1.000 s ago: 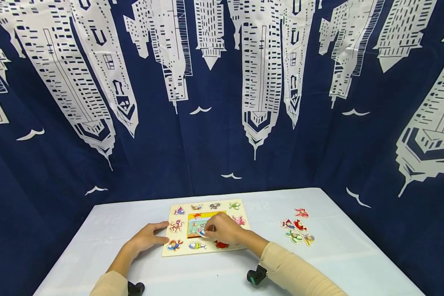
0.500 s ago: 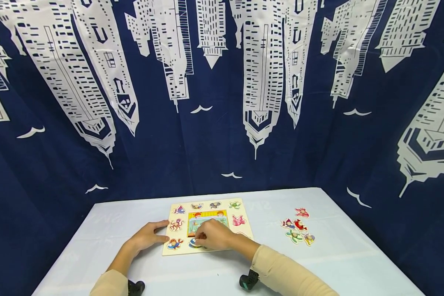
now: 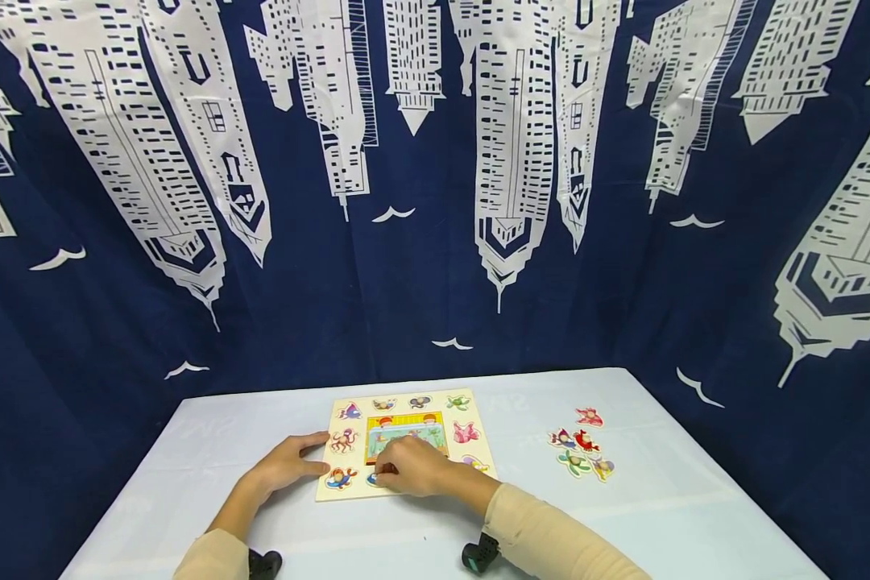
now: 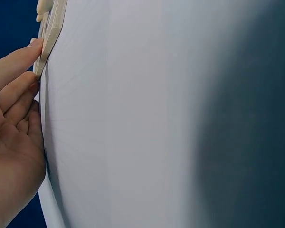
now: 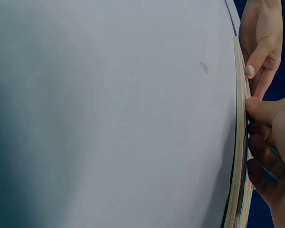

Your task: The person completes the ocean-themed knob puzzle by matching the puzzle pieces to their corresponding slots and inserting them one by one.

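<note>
Low over a white table [image 3: 667, 515], the right hand [image 3: 415, 468] pinches a blue piece [image 3: 371, 479], mostly hidden, at the near side of a puzzle board [image 3: 438, 402]; the left hand [image 3: 287, 466], thumb and fingers spread, touches the board's left edge, apparently to keep it still; flat and cream, the board shows bright sea animals [image 3: 344, 441] around a fish-tank picture [image 3: 393, 430]; five loose pieces [image 3: 586, 441] lie rightward, probably for easy reach; behind hangs a navy curtain [image 3: 319, 282].

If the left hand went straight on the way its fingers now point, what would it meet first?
The left edge of the puzzle board, which the left hand seems to touch. If it slid over that edge, the octopus shape would probably come next, though height is hard to judge.
</note>
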{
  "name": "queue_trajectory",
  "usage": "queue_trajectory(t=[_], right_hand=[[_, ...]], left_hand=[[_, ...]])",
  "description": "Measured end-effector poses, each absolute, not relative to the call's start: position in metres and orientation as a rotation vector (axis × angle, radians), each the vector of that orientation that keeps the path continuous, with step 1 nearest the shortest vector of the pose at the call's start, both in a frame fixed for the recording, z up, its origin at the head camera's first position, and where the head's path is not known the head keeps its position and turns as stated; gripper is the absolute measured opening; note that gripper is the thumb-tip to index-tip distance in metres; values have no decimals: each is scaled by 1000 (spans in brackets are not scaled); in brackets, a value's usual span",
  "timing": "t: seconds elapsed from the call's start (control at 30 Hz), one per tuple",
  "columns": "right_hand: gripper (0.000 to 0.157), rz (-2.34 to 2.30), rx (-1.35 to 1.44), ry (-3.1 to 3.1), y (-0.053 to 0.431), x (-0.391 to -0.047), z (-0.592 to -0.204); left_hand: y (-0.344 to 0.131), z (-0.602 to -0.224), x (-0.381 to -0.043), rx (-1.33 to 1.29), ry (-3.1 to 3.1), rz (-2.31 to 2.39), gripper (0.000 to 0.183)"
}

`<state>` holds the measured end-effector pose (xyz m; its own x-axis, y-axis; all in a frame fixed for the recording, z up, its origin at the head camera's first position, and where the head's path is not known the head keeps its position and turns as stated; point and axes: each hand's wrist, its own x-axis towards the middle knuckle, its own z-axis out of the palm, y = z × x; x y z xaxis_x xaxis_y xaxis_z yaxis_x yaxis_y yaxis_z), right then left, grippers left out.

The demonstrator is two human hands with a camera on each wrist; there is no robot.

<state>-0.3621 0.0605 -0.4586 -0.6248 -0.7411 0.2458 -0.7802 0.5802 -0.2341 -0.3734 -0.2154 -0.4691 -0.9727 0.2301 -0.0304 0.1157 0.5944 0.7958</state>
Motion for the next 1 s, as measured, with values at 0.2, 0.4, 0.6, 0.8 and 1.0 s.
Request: queue_trajectory(t=[0.2,0.4,0.6,0.8,1.0], right_hand=[[10,470,1341,-2661,64,-364,-461],[4,460,1350,-2665,68,-364,-459],[9,507,1368,-2657,75,-367,-456],[15,587,1328,-2690,84,-369,-451],[20,617,1268,-2750,94,-369,-442]], left_hand=[[-215,-469,-373,277,2681,1333,66],[-214,-470,-372,283,2686,1339,66],[-214,-470,-371,270,2689,1338,65],[-214,-470,-372,268,2686,1332,65],[-213,-468,-374,278,2689,1322,65]])
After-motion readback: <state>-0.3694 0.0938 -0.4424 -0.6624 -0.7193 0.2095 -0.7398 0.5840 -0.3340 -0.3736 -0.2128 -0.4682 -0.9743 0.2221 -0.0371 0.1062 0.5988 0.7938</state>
